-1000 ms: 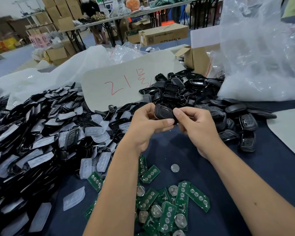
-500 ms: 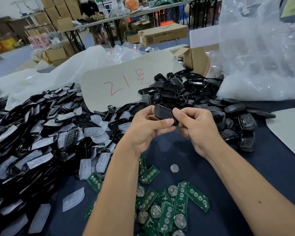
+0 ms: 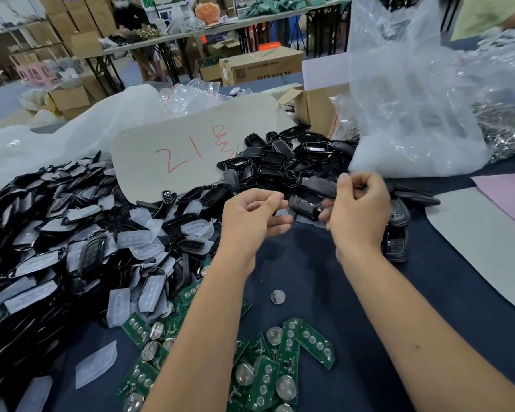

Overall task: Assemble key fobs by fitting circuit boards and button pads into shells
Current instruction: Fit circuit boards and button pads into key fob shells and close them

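My right hand [image 3: 359, 209] pinches a dark, motion-blurred key fob shell [image 3: 321, 185] between thumb and forefinger. Just below it, between my hands, is a black key fob [image 3: 302, 204] with its buttons showing; my right hand's lower fingers are at its right end. My left hand [image 3: 252, 217] is beside the fob's left end with fingers loosely curled and holds nothing. Green circuit boards [image 3: 268, 379] lie heaped near me. Translucent button pads [image 3: 140, 242] lie over the black shells on the left [image 3: 36, 233]. More empty shells [image 3: 280, 162] are piled behind my hands.
A card with red writing [image 3: 176, 156] leans behind the piles. A big clear plastic bag [image 3: 414, 99] fills the right rear. Closed fobs [image 3: 396, 242] lie right of my right wrist, beside a grey mat [image 3: 482, 239]. A coin cell [image 3: 277, 296] sits on the dark cloth.
Both hands held one fob together before. Now they have drawn apart: the left hand has let go, and the right hand has moved up and right with a blurred dark piece.
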Available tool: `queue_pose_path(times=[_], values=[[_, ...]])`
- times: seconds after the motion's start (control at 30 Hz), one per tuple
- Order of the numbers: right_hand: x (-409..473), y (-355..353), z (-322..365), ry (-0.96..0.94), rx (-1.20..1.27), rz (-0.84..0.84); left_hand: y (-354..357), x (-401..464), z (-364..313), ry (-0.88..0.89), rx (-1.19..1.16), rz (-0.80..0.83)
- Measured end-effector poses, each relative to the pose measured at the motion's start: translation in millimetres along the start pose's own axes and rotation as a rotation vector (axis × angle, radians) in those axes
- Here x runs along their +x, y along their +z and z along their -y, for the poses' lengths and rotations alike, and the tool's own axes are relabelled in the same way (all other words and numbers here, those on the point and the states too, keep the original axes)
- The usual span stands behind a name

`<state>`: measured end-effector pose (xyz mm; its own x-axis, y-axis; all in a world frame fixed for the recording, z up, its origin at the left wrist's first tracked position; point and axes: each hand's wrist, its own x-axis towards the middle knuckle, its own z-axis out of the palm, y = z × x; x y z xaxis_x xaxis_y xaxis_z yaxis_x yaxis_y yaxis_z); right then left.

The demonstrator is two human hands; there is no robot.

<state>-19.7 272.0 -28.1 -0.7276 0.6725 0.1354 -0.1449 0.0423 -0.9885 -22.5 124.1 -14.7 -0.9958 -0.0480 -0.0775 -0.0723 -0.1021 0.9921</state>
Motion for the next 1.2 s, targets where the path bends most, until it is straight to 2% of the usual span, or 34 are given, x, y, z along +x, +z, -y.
queue_pose_path(times=[0.17, 0.33, 0.4, 0.43, 0.5, 0.53, 0.67, 0.77, 0.83, 0.93, 1.03, 1.2], values=[[-4, 2, 5, 0.036, 0.078, -0.059, -6, 0, -2, 0.002, 0.063, -0.066], [-12, 5, 4, -0.228, -0.182, 0.011, -13, 2, -7, 0.040, 0.215, -0.164], [-17, 7, 4, -0.337, -0.249, 0.065, -20, 6, -4, 0.156, 0.392, -0.229], [-19, 8, 3, -0.387, -0.275, 0.100, -25, 8, -2, 0.254, 0.587, -0.248], [-22, 11, 0, -0.460, -0.307, 0.195, -34, 10, 1, 0.397, 0.945, -0.186], [-24, 11, -2, -0.480, -0.321, 0.256, -36, 12, 4, 0.433, 1.047, -0.131], [-28, 13, -6, -0.531, -0.449, 0.515, -38, 12, 10, 0.468, 1.219, 0.018], [-29, 12, 0, -0.556, -0.453, 0.728, -39, 12, 9, 0.470, 1.213, 0.001], [-31, 11, 5, -0.516, -0.486, 0.961, -43, 13, 7, 0.462, 1.196, -0.015], [-34, 7, 13, -0.424, -0.664, 1.256, -51, 13, 3, 0.439, 1.138, -0.031], [-36, 2, 22, -0.422, -0.740, 1.339, -60, 12, -1, 0.424, 1.000, -0.080], [-62, 7, 28, -0.545, -0.702, 1.472, -71, 15, -7, 0.377, 0.726, -0.126]])
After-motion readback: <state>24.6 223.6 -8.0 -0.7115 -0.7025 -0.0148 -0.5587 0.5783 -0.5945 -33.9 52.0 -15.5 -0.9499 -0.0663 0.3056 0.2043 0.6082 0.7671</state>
